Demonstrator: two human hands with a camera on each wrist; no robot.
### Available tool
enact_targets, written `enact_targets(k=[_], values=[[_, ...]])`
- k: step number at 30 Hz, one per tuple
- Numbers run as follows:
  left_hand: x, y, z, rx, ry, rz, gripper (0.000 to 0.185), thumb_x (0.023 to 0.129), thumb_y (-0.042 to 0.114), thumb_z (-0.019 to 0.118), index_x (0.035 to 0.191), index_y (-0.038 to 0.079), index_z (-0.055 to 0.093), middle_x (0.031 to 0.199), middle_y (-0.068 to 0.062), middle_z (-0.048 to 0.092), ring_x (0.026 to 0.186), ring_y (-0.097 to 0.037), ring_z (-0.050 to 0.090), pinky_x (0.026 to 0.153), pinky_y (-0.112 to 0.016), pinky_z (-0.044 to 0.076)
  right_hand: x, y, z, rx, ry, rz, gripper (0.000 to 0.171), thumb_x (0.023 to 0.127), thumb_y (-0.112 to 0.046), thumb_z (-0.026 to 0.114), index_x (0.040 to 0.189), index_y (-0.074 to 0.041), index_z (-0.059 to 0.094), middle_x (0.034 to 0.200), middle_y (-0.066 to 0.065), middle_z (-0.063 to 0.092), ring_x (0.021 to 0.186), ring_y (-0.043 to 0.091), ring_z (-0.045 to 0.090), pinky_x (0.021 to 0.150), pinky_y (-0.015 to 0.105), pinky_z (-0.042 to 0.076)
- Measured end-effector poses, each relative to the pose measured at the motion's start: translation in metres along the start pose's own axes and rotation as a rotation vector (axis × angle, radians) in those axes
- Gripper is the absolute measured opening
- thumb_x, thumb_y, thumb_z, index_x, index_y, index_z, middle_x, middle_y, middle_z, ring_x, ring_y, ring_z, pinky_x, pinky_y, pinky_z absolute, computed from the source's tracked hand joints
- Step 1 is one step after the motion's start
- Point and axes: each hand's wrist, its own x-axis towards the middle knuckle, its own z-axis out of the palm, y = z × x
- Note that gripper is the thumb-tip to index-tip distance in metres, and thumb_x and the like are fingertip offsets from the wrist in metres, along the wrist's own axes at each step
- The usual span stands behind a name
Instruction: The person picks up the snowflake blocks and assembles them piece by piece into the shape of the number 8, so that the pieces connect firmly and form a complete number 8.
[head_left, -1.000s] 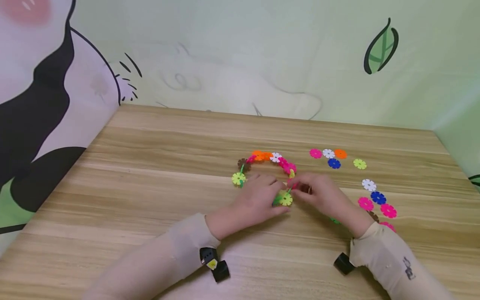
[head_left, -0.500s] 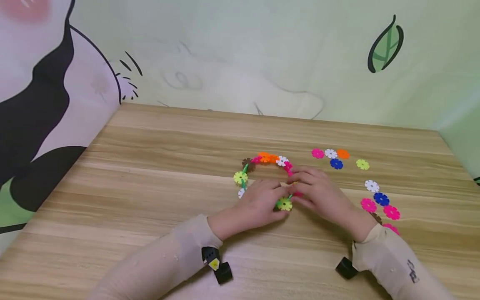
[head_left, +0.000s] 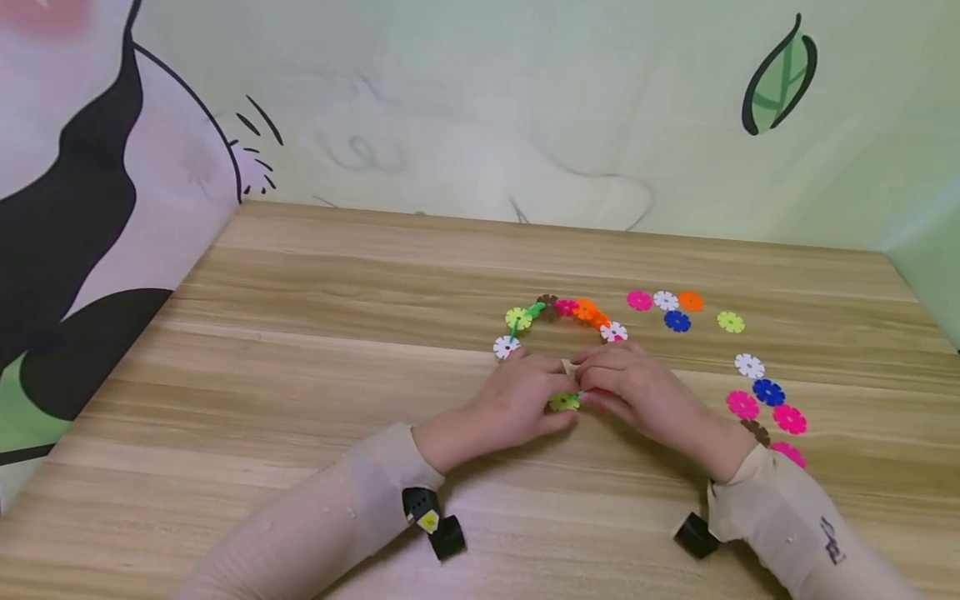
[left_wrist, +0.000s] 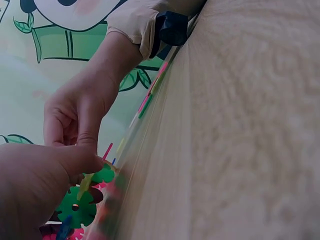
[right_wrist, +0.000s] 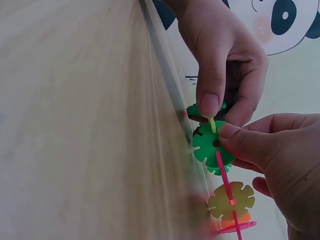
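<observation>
"And where's the chain of flower discs (head_left: pixel 585 310)?"

"Arching over the wooden table (head_left: pixel 337 358), just beyond both hands!"

"The fingers?"

"Left hand (head_left: pixel 510 400) pinches a yellow-green disc (head_left: pixel 564 402); right hand (head_left: pixel 645 396) pinches a green disc (right_wrist: pixel 204 146), thumb on its face, and those two discs touch!"

"Off to the right?"

"Loose discs (head_left: pixel 768 392), pink, blue, white, orange, some near the right sleeve (head_left: pixel 787 517)!"
</observation>
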Motion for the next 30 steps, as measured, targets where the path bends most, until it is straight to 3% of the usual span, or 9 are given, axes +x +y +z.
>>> enact_targets(k=[12,15,19,22,25,30], values=[[0.002,-0.001,0.0,-0.021,0.063,-0.017,0.028,0.087,0.034,0.069,0.109,0.017,0.071,0.107,0.0,0.07,0.102,-0.018,0.064,0.091,-0.034,0.04,0.002,-0.002,0.0,0.021,-0.011,0.05,0.015,0.081,-0.004,0.072,0.087,-0.009,0.06,0.104,0.005,0.07,0.104,0.027,0.065,0.089,0.046,0.052],[0.003,-0.003,0.0,-0.052,0.075,0.013,0.026,0.086,0.031,0.071,0.107,0.016,0.071,0.114,-0.002,0.07,0.107,-0.018,0.063,0.091,-0.034,0.04,0.003,-0.001,0.001,0.046,-0.027,0.046,0.014,0.082,-0.003,0.071,0.086,-0.009,0.059,0.1,0.004,0.069,0.1,0.024,0.065,0.087,0.042,0.053],[0.002,-0.012,-0.001,-0.113,0.096,0.067,0.015,0.085,0.018,0.069,0.099,0.014,0.072,0.108,-0.002,0.072,0.101,-0.017,0.065,0.088,-0.032,0.045,0.003,0.0,-0.002,0.088,-0.058,0.07,0.013,0.083,-0.001,0.07,0.088,-0.009,0.061,0.099,0.003,0.069,0.101,0.024,0.066,0.087,0.041,0.054],[0.003,-0.017,-0.004,-0.171,0.077,0.053,0.019,0.086,0.015,0.068,0.105,0.011,0.07,0.101,-0.001,0.071,0.096,-0.017,0.065,0.089,-0.031,0.049,0.002,0.0,-0.006,0.094,-0.048,0.104,0.014,0.082,0.0,0.07,0.089,-0.01,0.063,0.1,0.004,0.071,0.102,0.026,0.066,0.087,0.043,0.054],[0.003,-0.017,-0.008,-0.206,0.027,0.041,0.034,0.087,0.022,0.071,0.117,0.007,0.065,0.11,-0.004,0.07,0.104,-0.019,0.064,0.096,-0.033,0.048,0.002,0.0,-0.007,0.089,-0.028,0.107,0.015,0.081,-0.003,0.072,0.089,-0.011,0.063,0.097,0.003,0.071,0.1,0.025,0.066,0.086,0.044,0.054],[0.001,-0.021,-0.013,-0.073,-0.063,0.051,0.046,0.081,0.035,0.076,0.12,0.013,0.064,0.117,-0.002,0.067,0.114,-0.019,0.059,0.106,-0.044,0.039,0.001,-0.002,-0.004,0.032,0.004,0.097,0.014,0.078,-0.006,0.075,0.084,-0.012,0.064,0.092,0.003,0.071,0.099,0.025,0.065,0.09,0.046,0.051]])
